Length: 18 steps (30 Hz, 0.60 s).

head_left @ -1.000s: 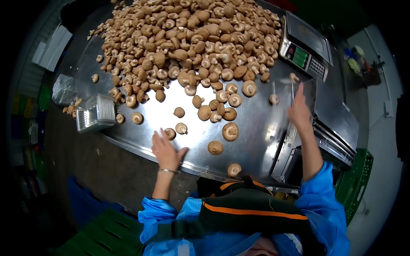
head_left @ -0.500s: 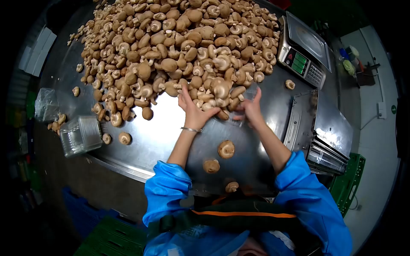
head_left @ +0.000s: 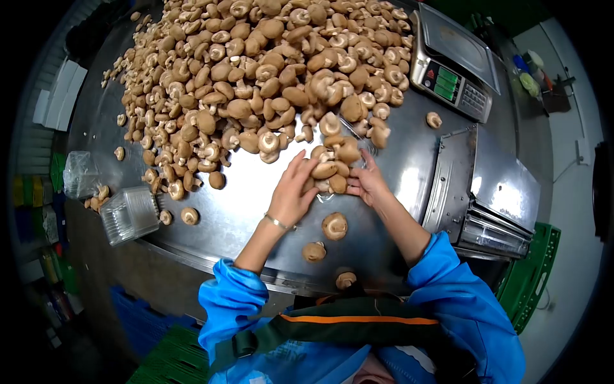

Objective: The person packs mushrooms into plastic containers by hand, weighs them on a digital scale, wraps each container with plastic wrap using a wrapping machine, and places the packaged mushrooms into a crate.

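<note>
A clear plastic tray point(head_left: 325, 198) heaped with shiitake mushrooms point(head_left: 327, 168) sits between my two hands at the near edge of the pile; mushrooms hide most of it. My left hand point(head_left: 291, 192) curls around its left side, fingertips against the mushrooms. On the opposite side, my right hand point(head_left: 369, 182) grips it with bent fingers, the thumb pointing up along the edge. Right beyond the tray, the large mushroom pile point(head_left: 256, 77) covers the back of the metal table point(head_left: 249, 185). Two loose mushrooms point(head_left: 334, 226) lie just in front of my hands.
A digital scale point(head_left: 451, 83) stands at the back right. Nearer on the right is a metal box-like device point(head_left: 489, 185). Stacked clear trays point(head_left: 130, 214) lie at the left edge beside a plastic bag point(head_left: 81, 175). Green crates point(head_left: 534, 275) stand below the table.
The filled tray has come nearer to me, away from the pile, leaving bare metal between. My left hand now wraps closer around it. Some mushrooms at the pile's edge have shifted.
</note>
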### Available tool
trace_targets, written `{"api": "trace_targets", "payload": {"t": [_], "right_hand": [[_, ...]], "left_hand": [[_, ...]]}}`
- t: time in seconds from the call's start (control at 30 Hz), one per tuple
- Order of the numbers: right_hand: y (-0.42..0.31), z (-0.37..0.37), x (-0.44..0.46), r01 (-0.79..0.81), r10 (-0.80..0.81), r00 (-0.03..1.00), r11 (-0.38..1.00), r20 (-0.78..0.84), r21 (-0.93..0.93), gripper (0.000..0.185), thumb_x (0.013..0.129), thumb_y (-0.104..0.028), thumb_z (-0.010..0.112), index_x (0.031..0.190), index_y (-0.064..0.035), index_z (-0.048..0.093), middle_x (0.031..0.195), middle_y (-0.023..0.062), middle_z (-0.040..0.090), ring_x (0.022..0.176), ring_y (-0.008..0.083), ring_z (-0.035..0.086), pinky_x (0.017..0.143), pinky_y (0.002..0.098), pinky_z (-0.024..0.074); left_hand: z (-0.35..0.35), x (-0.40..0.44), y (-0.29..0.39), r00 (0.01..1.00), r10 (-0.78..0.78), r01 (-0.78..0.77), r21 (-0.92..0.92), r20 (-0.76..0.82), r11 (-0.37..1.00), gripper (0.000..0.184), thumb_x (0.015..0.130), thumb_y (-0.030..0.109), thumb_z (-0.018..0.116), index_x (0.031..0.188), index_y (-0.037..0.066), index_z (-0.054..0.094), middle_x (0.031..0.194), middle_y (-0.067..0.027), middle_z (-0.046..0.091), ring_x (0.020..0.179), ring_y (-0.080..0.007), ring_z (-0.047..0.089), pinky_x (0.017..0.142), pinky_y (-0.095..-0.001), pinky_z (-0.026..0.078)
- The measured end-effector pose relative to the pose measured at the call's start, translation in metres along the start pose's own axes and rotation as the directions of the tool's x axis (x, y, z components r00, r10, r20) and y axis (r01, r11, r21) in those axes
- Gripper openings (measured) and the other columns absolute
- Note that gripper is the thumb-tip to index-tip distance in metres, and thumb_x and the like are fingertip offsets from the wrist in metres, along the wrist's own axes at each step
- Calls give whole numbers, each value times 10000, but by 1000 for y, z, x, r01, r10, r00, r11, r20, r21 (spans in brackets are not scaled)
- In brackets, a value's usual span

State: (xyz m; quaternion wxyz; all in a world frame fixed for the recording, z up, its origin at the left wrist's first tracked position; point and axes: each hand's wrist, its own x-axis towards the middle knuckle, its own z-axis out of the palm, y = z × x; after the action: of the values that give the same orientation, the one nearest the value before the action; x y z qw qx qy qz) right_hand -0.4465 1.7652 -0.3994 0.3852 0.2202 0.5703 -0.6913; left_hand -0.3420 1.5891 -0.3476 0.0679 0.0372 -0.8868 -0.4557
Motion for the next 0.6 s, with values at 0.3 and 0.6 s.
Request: {"api": "trace_targets", "payload": {"t": [0.3, 0.6], "right_hand": [[-28, -19, -82, 16, -25, 998, 985, 54, 171, 740, 837, 59, 417, 1381, -210, -6, 1186, 223, 439, 948, 329, 580, 747, 489, 518], [-116, -67, -140, -18, -74, 985, 854, 156, 520, 527, 840, 64, 359, 1324, -21, 169, 1244, 252, 371, 1130, 381, 445, 958, 512, 382]], "left_hand": [[-24, -31, 10, 980, -151, 191, 402, -129, 895, 821, 659, 366, 739, 1317, 90, 335, 1390, -232, 190, 1258, -400, 231, 1009, -453, 253], [4, 29, 129, 881, 287, -248, 151, -375, 957, 533, 742, 124, 674, 1218, 56, 444, 1254, -133, 383, 1151, -261, 403, 918, -336, 393]]}}
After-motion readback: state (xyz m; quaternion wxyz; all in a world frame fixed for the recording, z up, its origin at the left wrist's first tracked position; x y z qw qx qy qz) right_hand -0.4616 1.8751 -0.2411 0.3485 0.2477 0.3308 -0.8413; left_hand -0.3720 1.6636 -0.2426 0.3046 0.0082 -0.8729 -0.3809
